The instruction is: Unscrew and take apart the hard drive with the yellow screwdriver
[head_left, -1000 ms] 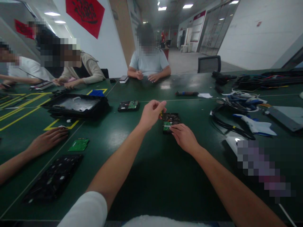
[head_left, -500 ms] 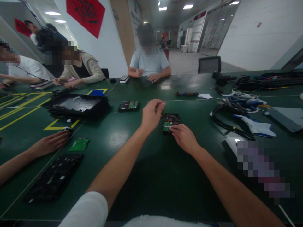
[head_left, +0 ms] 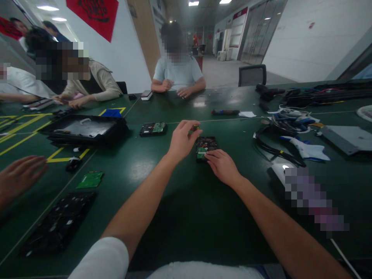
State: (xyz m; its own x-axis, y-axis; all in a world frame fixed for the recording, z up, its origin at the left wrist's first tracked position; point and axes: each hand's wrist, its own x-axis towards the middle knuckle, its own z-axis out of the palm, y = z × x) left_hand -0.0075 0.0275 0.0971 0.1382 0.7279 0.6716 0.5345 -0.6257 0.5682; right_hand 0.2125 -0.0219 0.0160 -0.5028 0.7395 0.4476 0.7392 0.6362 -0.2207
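Note:
A hard drive (head_left: 211,142) with an exposed green circuit board on its near part lies on the dark green table, between my two hands. My left hand (head_left: 181,141) is raised at its far left corner, thumb and fingers closed around a small yellowish piece (head_left: 196,127) too small to make out. My right hand (head_left: 223,164) grips the near right edge of the hard drive, fingers together against the board. Another hard drive (head_left: 153,128), board side up, sits farther left.
Left stand a black tray-like casing (head_left: 84,128), a green circuit board (head_left: 90,179) and a black panel (head_left: 59,221). A co-worker's hand (head_left: 21,178) is at the far left. On the right lie cables (head_left: 273,145), a glove (head_left: 308,149) and a grey metal box (head_left: 348,139). A screwdriver-like tool (head_left: 225,112) lies ahead.
My left hand has turned slightly, and the yellowish piece now shows between its fingers. My right hand stays on the hard drive. The co-worker's hand has let go of a small black item and drawn left.

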